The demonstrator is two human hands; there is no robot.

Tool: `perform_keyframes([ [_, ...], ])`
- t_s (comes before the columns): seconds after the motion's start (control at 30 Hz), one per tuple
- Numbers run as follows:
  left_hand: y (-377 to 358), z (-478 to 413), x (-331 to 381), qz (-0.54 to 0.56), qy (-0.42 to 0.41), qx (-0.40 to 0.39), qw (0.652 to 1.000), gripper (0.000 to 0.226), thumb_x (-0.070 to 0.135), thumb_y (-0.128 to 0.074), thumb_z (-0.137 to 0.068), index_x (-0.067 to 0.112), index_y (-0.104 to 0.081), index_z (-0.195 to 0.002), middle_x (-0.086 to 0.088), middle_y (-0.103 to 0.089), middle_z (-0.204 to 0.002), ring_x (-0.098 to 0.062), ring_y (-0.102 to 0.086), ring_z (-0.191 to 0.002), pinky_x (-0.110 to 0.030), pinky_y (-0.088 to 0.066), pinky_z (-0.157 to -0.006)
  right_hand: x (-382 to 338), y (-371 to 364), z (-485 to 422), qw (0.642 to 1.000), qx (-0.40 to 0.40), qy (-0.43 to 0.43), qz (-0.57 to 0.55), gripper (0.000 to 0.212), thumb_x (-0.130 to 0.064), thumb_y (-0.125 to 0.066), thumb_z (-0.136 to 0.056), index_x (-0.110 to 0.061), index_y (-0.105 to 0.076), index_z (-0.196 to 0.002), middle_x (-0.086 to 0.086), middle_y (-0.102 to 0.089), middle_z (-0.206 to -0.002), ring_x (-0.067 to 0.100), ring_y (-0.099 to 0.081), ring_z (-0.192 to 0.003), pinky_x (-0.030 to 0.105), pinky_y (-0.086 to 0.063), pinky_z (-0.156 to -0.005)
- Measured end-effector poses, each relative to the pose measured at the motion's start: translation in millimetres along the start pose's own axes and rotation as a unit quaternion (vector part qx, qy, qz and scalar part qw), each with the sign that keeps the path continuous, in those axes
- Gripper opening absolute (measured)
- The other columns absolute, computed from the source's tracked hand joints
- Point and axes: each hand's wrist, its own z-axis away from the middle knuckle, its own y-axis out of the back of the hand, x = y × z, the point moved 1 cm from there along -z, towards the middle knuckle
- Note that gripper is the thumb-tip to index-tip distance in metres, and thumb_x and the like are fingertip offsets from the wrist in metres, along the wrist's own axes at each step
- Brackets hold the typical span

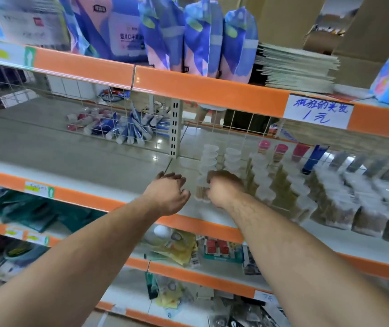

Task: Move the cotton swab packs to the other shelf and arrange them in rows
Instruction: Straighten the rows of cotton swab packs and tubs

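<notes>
On the middle shelf [71,147]: one clear swab tub [200,191], sticks inside, gripped by the curled fingers of the right hand [224,187]. Just beside it, the left hand [167,194], fingers loosely curled, holding nothing. More tubs [261,171] in rows rightward, too blurred to count. Three blue pouches [202,36] on the upper shelf [212,90].

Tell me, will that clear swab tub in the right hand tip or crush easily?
Probably light: the tub holds only thin sticks. Its clear plastic looks stiff, so the right hand likely won't crush it. Being round, it may roll if tipped.
</notes>
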Motion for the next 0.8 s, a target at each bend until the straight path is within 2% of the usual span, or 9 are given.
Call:
perform_keyframes([
  [0.2,-2,-7,-5,0.01,0.003,0.003,1.0,0.056,0.04,-0.026,-0.088,0.01,-0.057,-0.124,-0.007,-0.059,-0.13,-0.02,-0.048,-0.124,-0.035,-0.022,-0.113,-7,-12,-25,0.998,0.006,-0.042,-0.039,0.005,-0.019,-0.05,-0.094,-0.017,-0.045,-0.096,0.005,-0.052,-0.087,0.022,-0.048,-0.075,0.03,-0.036,-0.059],
  [0.23,-2,-8,-5,0.009,0.002,0.004,1.0,0.057,0.04,-0.025,-0.087,0.01,-0.057,-0.122,-0.007,-0.059,-0.128,-0.019,-0.048,-0.123,-0.034,-0.022,-0.113,-7,-13,-27,0.997,0.005,-0.05,-0.054,0.002,-0.018,-0.045,-0.096,-0.016,-0.047,-0.096,0.006,-0.053,-0.089,0.021,-0.05,-0.075,0.03,-0.036,-0.06],
  [0.27,-2,-9,-5,0.011,0.001,0.005,1.0,0.055,0.039,-0.026,-0.088,0.01,-0.057,-0.122,-0.006,-0.059,-0.128,-0.019,-0.048,-0.124,-0.034,-0.022,-0.113,-6,-14,-30,0.997,0.011,-0.051,-0.063,0.008,-0.017,-0.042,-0.097,-0.015,-0.05,-0.098,0.009,-0.057,-0.095,0.024,-0.054,-0.079,0.03,-0.037,-0.063],
  [0.37,-3,-11,-4,0.005,-0.005,0.002,1.0,0.054,0.039,-0.027,-0.089,0.01,-0.056,-0.124,-0.006,-0.058,-0.13,-0.019,-0.046,-0.127,-0.035,-0.02,-0.115,-4,-16,-36,0.999,0.021,-0.021,-0.039,0.019,-0.013,-0.045,-0.096,-0.012,-0.054,-0.112,0.015,-0.06,-0.108,0.035,-0.06,-0.099,0.038,-0.041,-0.072],
  [0.47,-3,-12,-2,-0.005,-0.006,-0.002,1.0,0.061,0.041,-0.022,-0.085,0.01,-0.055,-0.126,-0.006,-0.058,-0.131,-0.018,-0.045,-0.128,-0.036,-0.02,-0.116,-1,-17,-37,0.999,0.009,-0.014,-0.049,0.021,-0.011,-0.044,-0.095,-0.011,-0.053,-0.114,0.016,-0.06,-0.109,0.037,-0.06,-0.1,0.04,-0.042,-0.073],
  [0.57,-1,-14,1,-0.014,-0.012,0.001,1.0,0.056,0.041,-0.026,-0.091,0.011,-0.053,-0.129,-0.006,-0.056,-0.134,-0.018,-0.042,-0.132,-0.037,-0.018,-0.118,0,-13,-33,0.998,-0.001,-0.012,-0.06,0.023,-0.014,-0.05,-0.093,-0.012,-0.05,-0.117,0.016,-0.059,-0.111,0.036,-0.059,-0.099,0.039,-0.042,-0.072],
  [0.63,3,-13,5,-0.02,-0.018,0.006,1.0,0.053,0.04,-0.03,-0.093,0.012,-0.05,-0.133,-0.005,-0.053,-0.139,-0.018,-0.038,-0.136,-0.036,-0.015,-0.12,1,-6,-25,0.997,-0.002,0.0,-0.073,0.036,-0.019,-0.059,-0.089,-0.017,-0.045,-0.121,0.01,-0.055,-0.111,0.031,-0.058,-0.095,0.036,-0.044,-0.071],
  [0.7,9,-11,8,-0.029,-0.023,0.013,0.999,0.054,0.039,-0.033,-0.095,0.013,-0.046,-0.14,-0.005,-0.048,-0.146,-0.017,-0.034,-0.141,-0.035,-0.012,-0.12,5,7,-13,0.994,0.002,0.02,-0.112,0.051,-0.029,-0.066,-0.084,-0.029,-0.04,-0.128,0.0,-0.047,-0.112,0.023,-0.054,-0.091,0.032,-0.046,-0.069],
  [0.8,22,-8,12,-0.023,-0.024,0.024,0.999,0.059,0.034,-0.041,-0.095,0.016,-0.034,-0.151,-0.004,-0.037,-0.156,-0.016,-0.025,-0.146,-0.032,-0.007,-0.122,18,32,4,0.989,0.002,0.042,-0.139,0.056,-0.037,-0.071,-0.078,-0.041,-0.048,-0.129,-0.008,-0.044,-0.111,0.013,-0.053,-0.086,0.025,-0.047,-0.062],
])
